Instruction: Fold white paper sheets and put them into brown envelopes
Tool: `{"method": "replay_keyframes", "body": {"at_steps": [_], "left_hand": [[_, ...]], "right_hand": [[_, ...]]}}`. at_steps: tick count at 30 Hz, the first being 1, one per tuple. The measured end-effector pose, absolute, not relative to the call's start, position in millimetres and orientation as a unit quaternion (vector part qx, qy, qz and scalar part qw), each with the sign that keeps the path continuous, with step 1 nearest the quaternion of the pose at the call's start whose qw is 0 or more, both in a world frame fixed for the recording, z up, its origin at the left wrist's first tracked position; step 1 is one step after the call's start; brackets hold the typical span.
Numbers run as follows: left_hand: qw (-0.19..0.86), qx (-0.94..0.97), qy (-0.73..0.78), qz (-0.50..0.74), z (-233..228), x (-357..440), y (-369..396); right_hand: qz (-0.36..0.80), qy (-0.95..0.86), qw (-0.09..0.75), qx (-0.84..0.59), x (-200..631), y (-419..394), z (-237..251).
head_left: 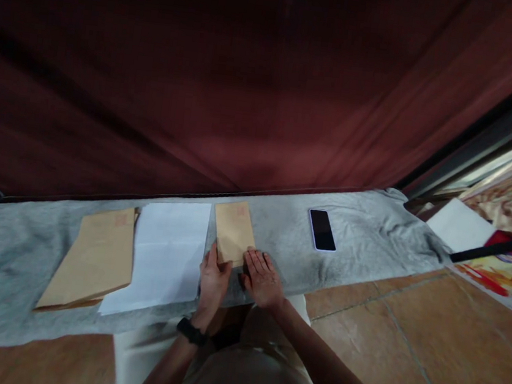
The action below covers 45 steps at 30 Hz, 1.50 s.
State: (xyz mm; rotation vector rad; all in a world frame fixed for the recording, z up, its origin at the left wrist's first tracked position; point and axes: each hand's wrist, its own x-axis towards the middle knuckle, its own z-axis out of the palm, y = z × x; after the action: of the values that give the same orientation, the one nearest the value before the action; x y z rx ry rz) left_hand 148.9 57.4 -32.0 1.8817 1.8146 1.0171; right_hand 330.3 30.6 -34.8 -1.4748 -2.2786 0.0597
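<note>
Both hands lie flat, fingers spread, on the near end of a small brown paper envelope [233, 231]: left hand [212, 281], right hand [263, 278]. It rests on wrinkled grey cloth [363, 229].

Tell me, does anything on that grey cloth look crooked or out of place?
Nothing is damaged or spilled. The large brown envelope lies askew, slanting away from the white paper. Both hands rest flat at the small envelope's near end.
</note>
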Motion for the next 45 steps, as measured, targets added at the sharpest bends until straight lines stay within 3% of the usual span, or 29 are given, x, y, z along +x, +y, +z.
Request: {"method": "replay_keyframes", "body": {"at_steps": [4,7,13,20,24,27,30,33,37,45], "left_hand": [[0.373,0.469,0.656,0.459,-21,159,68],[0.463,0.401,0.605,0.509,-6,171,68],[0.491,0.368,0.585,0.53,12,181,63],[0.569,0.356,0.578,0.464,8,161,60],[0.587,0.396,0.587,0.393,9,149,54],[0.507,0.464,0.646,0.331,12,145,44],[0.246,0.574,0.734,0.267,14,150,29],[0.049,0.681,0.695,0.225,9,159,10],[0.04,0.789,0.57,0.225,-8,166,-7],[0.034,0.838,0.507,0.198,-23,152,-14]], "right_hand": [[0.038,-0.821,0.204,-0.532,330,31,-32],[0.057,-0.81,0.204,-0.546,327,33,-29],[0.078,-0.789,0.222,-0.567,318,38,-22],[0.163,-0.843,0.269,-0.437,316,34,-12],[0.188,-0.876,0.244,-0.372,330,38,-9],[0.168,-0.894,0.206,-0.361,340,44,-7],[0.165,-0.9,0.185,-0.359,342,49,-6],[0.175,-0.9,0.182,-0.357,341,55,-6],[0.166,-0.918,0.157,-0.325,341,71,-6],[0.125,-0.929,0.11,-0.331,344,134,-9]]}}
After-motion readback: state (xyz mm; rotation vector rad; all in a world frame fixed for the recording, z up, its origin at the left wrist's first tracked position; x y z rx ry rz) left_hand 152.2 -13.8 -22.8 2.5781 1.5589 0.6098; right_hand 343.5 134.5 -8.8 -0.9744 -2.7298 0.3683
